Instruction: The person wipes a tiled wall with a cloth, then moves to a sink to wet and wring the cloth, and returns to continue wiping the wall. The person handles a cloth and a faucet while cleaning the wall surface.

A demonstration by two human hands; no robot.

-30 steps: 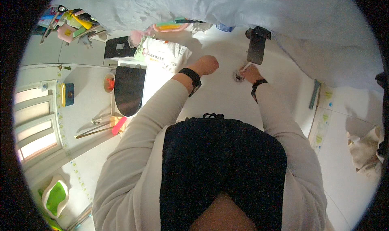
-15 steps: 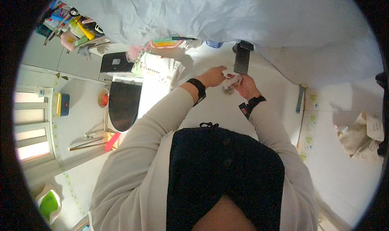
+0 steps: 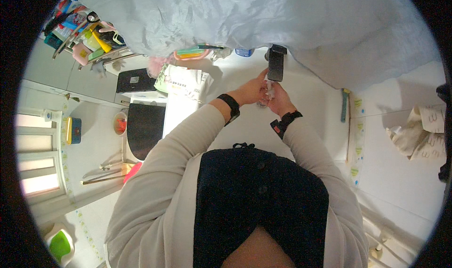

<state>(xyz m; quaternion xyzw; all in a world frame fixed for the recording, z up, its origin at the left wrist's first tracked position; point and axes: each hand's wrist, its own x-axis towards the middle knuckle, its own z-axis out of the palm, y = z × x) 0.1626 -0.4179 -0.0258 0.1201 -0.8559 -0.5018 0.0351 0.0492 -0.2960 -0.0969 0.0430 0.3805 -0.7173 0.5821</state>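
My two hands meet a little above and right of the middle of the frame, over the white basin (image 3: 313, 94). Between them is a small white thing (image 3: 270, 89), soft-edged and crumpled-looking, too small for me to say what it is. It sits just below the dark spout of the tap (image 3: 276, 66) and a little above the round drain (image 3: 261, 105), which is partly covered by my fingers. My right hand (image 3: 281, 100) is on the right side of the white thing, fingers bent in and gripping it. My left hand (image 3: 252, 90) comes in from the other side, its fingers angled up toward the spout and right up against the white thing; I can't tell whether they close on it or only touch it. I have a black band (image 3: 230, 106) on my left wrist and a dark strap (image 3: 286, 123) on my right. Left of my hands, near the upper middle, stands a white printed pack (image 3: 186, 83), with a pink mesh puff (image 3: 159, 66) just beside it. A pale, wrinkled sheet (image 3: 235, 18) hangs across the top of the frame.
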